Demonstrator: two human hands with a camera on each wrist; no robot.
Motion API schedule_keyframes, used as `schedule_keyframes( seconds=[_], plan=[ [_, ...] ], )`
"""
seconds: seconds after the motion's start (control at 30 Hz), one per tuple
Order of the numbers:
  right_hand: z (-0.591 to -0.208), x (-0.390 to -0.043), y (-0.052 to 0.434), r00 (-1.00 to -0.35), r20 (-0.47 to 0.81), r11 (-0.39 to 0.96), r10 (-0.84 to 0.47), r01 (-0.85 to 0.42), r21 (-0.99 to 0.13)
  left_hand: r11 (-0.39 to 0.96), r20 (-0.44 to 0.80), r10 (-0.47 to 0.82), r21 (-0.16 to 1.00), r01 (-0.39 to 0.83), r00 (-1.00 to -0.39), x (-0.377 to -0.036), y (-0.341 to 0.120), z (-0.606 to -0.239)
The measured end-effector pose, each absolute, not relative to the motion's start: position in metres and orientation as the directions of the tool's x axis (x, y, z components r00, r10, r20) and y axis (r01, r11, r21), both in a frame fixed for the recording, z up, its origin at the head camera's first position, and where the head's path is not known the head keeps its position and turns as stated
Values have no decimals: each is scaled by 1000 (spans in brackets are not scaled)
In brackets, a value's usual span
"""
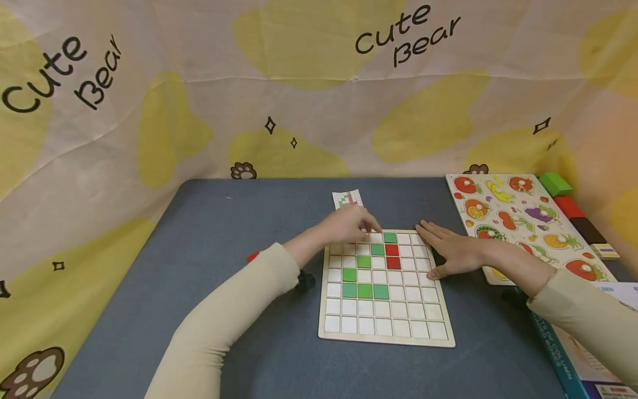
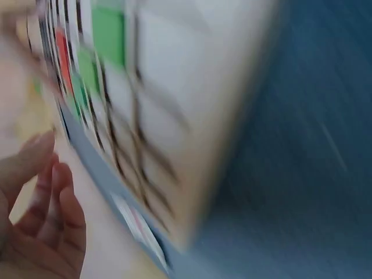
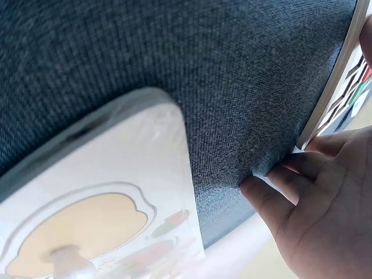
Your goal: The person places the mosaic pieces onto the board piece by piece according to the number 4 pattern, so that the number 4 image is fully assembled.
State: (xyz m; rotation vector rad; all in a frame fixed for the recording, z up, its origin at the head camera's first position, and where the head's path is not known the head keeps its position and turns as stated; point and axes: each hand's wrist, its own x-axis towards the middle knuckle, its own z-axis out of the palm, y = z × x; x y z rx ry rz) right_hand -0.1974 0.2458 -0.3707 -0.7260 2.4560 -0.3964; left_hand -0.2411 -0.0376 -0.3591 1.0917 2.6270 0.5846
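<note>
A wooden grid board (image 1: 349, 337) lies flat on the table, its squares mostly white. Several green tiles (image 1: 365, 291) form a diagonal and a short row on it, and two red tiles (image 1: 392, 263) sit in one column. My left hand (image 1: 349, 224) is over the board's far left part, fingers bent downward. In the left wrist view its thumb and fingers curve loosely, with no tile visible between them. My right hand (image 1: 456, 252) rests along the board's right edge, fingers spread. A small pattern card (image 1: 347, 198) lies beyond the board, partly behind the left hand.
A fruit picture board (image 1: 528, 221) lies at the right, with green (image 1: 555, 184) and red blocks (image 1: 569, 207) beside it. A book (image 1: 558, 354) is at the near right, under the right sleeve. Something red (image 1: 252, 256) peeks out behind the left sleeve.
</note>
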Motion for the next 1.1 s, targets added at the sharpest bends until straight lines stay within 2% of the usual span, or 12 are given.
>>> schedule_keyframes(
  seconds=[0.17,0.33,0.43,0.6,0.7,1.1],
  plan=[
    [-372,-198,247,-705,-411,806,-578,-413,-425,703,-91,630,490,516,-771,-265,-105,-352],
    [-372,-198,247,-705,-414,806,-576,-407,-429,771,-149,525,501,394,-838,-270,-165,-348],
    [-372,-198,247,-704,-415,806,-576,-406,-430,781,-238,520,522,343,-821,-266,-193,-348],
    [-372,-197,247,-703,-415,806,-577,-407,-431,761,-384,591,557,332,-709,-256,-225,-351],
    [-372,-196,247,-704,-418,808,-575,-407,-425,762,-421,605,552,339,-676,-249,-234,-354],
    [-370,-196,245,-701,-413,803,-581,-411,-432,788,-342,581,465,404,-738,-243,-228,-361]
  ],
)
